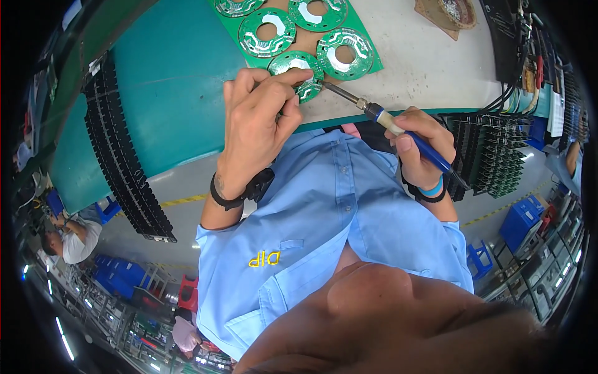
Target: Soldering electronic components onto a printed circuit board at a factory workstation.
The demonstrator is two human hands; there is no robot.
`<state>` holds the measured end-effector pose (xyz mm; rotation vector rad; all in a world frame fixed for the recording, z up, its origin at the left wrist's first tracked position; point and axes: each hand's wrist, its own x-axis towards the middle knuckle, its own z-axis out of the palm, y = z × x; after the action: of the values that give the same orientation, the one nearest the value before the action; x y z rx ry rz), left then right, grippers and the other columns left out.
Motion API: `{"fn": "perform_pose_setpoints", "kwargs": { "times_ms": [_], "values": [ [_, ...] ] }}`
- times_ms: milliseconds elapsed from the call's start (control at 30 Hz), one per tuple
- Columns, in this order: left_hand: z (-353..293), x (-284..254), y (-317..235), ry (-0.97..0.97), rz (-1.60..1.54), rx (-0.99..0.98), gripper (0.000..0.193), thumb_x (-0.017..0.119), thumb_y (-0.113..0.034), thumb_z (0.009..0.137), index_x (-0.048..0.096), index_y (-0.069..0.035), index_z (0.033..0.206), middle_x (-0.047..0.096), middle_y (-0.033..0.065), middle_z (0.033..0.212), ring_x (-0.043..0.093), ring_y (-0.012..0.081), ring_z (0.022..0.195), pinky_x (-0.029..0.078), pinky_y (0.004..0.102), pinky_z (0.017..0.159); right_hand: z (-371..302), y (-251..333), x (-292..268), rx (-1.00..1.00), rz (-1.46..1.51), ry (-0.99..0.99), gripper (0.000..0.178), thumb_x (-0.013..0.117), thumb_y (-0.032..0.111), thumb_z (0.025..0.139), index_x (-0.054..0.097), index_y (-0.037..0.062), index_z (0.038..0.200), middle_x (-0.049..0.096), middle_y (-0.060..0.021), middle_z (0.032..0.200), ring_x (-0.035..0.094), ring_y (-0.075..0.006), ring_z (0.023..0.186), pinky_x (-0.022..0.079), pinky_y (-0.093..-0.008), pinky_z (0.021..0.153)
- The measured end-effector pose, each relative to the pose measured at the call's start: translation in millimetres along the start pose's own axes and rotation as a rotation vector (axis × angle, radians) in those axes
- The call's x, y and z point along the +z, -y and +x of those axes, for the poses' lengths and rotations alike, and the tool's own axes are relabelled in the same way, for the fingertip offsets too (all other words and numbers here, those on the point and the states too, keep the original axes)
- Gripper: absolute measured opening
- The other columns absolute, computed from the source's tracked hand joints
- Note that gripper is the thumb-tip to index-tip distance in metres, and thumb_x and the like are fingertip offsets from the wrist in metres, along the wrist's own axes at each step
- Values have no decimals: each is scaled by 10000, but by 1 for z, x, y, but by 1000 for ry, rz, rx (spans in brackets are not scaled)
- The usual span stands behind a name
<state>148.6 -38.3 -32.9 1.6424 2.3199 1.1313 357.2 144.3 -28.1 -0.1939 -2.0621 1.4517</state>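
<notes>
My right hand (423, 146) is closed around the blue handle of a soldering iron (375, 113). The iron's tip reaches the right edge of the nearest round circuit board (291, 62), which is green with silvery areas. Over that board's lower left, my left hand (258, 118) is closed in a pinch, forefinger stretched across it. A thin pale line, which looks like solder wire (187, 77), runs into this hand from the left; its end is hidden behind the fingers. Several similar round boards sit in one green panel (377, 67) on the worktop.
A round dish (458, 11) on a brown square stands at the far right. Black cables (507, 93) hang at the right edge, near a rack of upright green boards (498, 156). A long black toothed strip (121, 153) lies at left on the teal mat (168, 124). Other people work beyond.
</notes>
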Motion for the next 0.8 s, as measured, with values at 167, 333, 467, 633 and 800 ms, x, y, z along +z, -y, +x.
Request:
{"fn": "perform_pose_setpoints", "kwargs": {
  "times_ms": [167,333,467,633,800],
  "values": [
    [1,1,0,-1,-4,-2,179,689,7,767,567,-84,861,770,-22,1151,500,215,881,373,351,820,3,1,2,23,14,-1,200,702,106,959,667,-56,1071,715,-156,811,643,-185,646,498,-288,575],
    [1,1,0,-2,5,6,183,703,4,771,577,-88,866,765,-29,1158,505,214,877,376,349,810,3,-3,0,-10,-1,20,193,698,92,956,665,-58,1073,723,-171,827,650,-194,651,506,-290,583],
    [2,3,-1,-5,16,3,183,724,-7,775,592,-92,870,759,-39,1160,518,214,880,378,351,801,5,1,-3,10,-39,66,198,656,78,953,641,-81,1070,675,-161,764,647,-210,647,499,-313,611],
    [3,3,-2,-2,38,5,183,744,-13,779,608,-96,867,755,-46,1154,535,216,889,379,353,789,6,0,-3,-7,-39,66,190,656,66,944,640,-80,1063,674,-162,760,646,-214,644,501,-322,615],
    [3,2,-3,0,34,4,179,743,-5,783,610,-96,860,754,-42,1151,542,217,885,377,351,779,8,-2,-3,-51,-28,56,172,690,54,940,669,-57,1069,716,-170,817,661,-217,653,512,-296,587]
  ]
}}
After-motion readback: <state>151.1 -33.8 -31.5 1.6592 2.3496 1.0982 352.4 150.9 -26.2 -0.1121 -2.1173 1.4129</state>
